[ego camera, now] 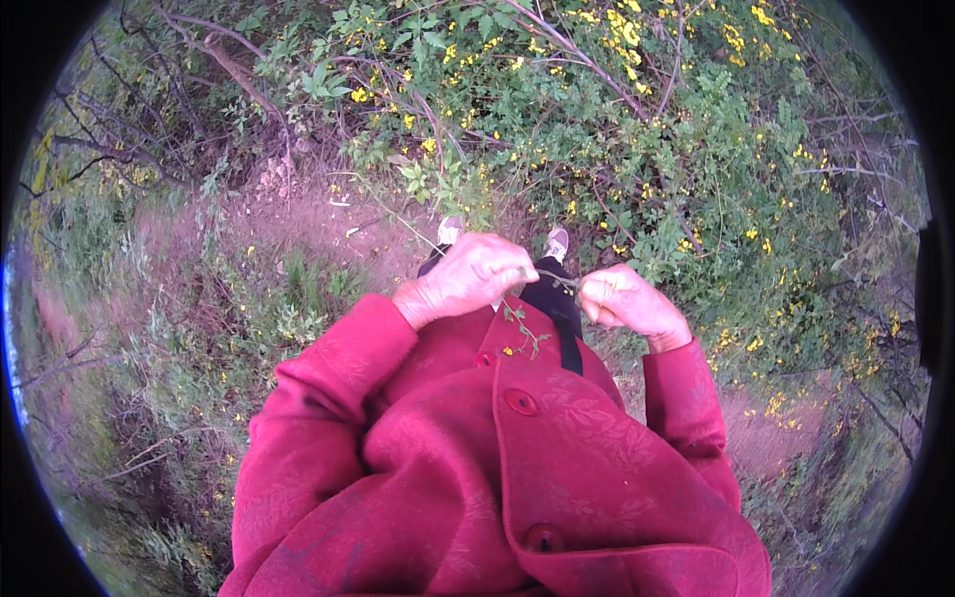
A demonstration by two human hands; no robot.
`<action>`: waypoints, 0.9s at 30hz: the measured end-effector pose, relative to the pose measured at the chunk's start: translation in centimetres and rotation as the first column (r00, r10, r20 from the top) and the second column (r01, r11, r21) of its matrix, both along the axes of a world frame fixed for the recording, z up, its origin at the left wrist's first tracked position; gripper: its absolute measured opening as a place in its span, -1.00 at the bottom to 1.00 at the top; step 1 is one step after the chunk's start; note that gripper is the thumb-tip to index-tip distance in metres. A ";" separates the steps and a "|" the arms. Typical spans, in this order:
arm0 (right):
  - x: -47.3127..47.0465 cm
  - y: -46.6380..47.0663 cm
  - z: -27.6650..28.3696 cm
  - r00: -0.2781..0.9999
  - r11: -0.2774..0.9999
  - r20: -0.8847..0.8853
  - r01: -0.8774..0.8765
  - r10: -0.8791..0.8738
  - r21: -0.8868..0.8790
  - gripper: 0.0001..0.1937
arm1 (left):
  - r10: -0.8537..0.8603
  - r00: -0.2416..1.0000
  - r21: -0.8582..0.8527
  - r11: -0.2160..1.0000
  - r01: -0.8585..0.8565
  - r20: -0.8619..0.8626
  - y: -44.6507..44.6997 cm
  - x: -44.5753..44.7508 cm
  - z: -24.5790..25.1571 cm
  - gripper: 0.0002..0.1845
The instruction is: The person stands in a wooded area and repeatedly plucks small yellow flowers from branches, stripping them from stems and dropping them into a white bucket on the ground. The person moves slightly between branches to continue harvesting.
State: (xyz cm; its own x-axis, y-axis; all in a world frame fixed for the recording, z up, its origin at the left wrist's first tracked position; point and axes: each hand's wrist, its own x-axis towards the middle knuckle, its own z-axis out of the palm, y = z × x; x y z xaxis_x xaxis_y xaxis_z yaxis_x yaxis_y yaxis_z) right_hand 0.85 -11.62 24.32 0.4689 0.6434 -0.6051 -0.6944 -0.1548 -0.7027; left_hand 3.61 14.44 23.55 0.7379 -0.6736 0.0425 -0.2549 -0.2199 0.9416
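Both my hands are in front of my red coat [462, 418], at waist height. My left hand [477, 274] is closed on a thin green plant stem [553, 276], pinching it between thumb and fingers. A long thin part of a stem extends up and left from this hand, and a leafy sprig with a small yellow flower [524, 328] hangs below it over the coat. My right hand [630, 302] grips the other end of the short stretch of stem between the hands. Its fingertips are curled, and what lies inside them is hidden.
Leafy bushes with yellow flowers [671, 172] grow ahead and to the right. Bare branches [239, 74] stand at the upper left. Reddish soil [298, 224] with grass lies ahead on the left. My shoes [556, 244] are on the ground below the hands.
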 end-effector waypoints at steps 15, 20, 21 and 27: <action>-13.0 -4.6 -10.3 0.543 0.522 0.072 0.830 -0.837 -0.196 -0.72 | 0.347 0.914 0.319 0.908 -0.272 -0.209 7.5 5.0 -4.7 -0.85; -27.2 -2.4 -18.2 0.555 0.477 -0.028 0.687 -0.831 -0.548 -0.73 | 0.343 0.922 0.394 0.884 -0.252 -0.179 9.2 8.0 -7.7 -0.84; -30.0 -1.2 -20.2 0.596 0.509 -0.046 0.640 -0.802 -0.575 -0.75 | 0.349 0.922 0.418 0.872 -0.255 -0.167 9.4 8.5 -8.1 -0.84; -40.3 9.3 -30.0 0.899 0.351 0.202 0.347 -0.388 -0.870 -0.46 | 0.323 0.941 0.456 0.855 -0.247 -0.096 10.2 10.2 -9.3 -0.79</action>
